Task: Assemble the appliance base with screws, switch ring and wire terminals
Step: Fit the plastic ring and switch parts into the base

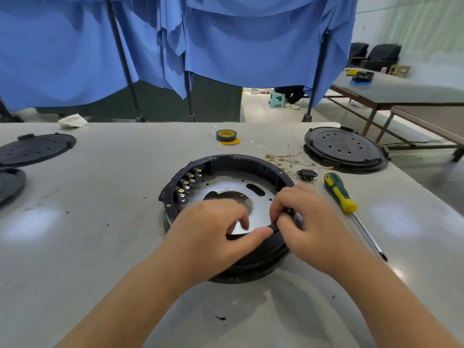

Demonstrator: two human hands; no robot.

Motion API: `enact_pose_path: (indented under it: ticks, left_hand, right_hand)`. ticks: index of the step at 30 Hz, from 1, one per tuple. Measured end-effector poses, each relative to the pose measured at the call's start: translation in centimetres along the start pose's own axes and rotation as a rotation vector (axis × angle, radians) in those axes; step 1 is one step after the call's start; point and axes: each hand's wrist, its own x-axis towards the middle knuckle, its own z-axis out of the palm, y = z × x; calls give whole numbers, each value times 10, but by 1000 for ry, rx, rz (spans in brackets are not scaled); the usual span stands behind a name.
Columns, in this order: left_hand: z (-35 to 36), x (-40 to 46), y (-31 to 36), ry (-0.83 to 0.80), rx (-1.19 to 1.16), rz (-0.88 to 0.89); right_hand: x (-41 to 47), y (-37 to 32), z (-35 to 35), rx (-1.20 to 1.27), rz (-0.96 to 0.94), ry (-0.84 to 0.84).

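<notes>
Seating a small black part on the near rim of the appliance base [227, 162], mid-desk: my right hand [305, 217] pinches it; my left hand [213, 228], fingers curled, thumb-steadies the rim for alignment.

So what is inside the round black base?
Inside the base: a silver metal plate and a row of switch terminals. Both hands cover its near side.
</notes>
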Motion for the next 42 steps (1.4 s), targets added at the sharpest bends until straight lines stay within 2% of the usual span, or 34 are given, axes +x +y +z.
enact_pose_path:
  ticks: [6,12,18,20,22,25,28,30,35,42]
  left_hand:
    - [-15,0,-23,105,-34,-214]
    - [0,-1,4,-3,11,-34]
    - [3,-2,3,-27,65,-79]
    - [4,-2,4,-21,66,-79]
    - [4,-2,5,-20,62,-77]
    - [3,-3,6,-23,69,-73]
    - [4,-3,6,-14,75,-83]
    - [4,-3,6,-11,85,-82]
    - [3,-2,6,-6,104,-67]
    - [2,-2,8,-10,104,-81]
  right_hand:
    - [-5,-10,8,34,-57,17]
    - [-1,-6,10,9,-40,111]
    - [21,23,0,62,176,359]
    - [32,39,-6,40,262,395]
    - [44,58,-10,-80,355,318]
    - [63,84,-10,-385,462,54]
    - [78,106,-5,-723,455,-123]
    - [83,118,-2,-829,441,-174]
    - [85,134,-2,-853,405,-95]
    - [73,121,-9,-699,353,174]
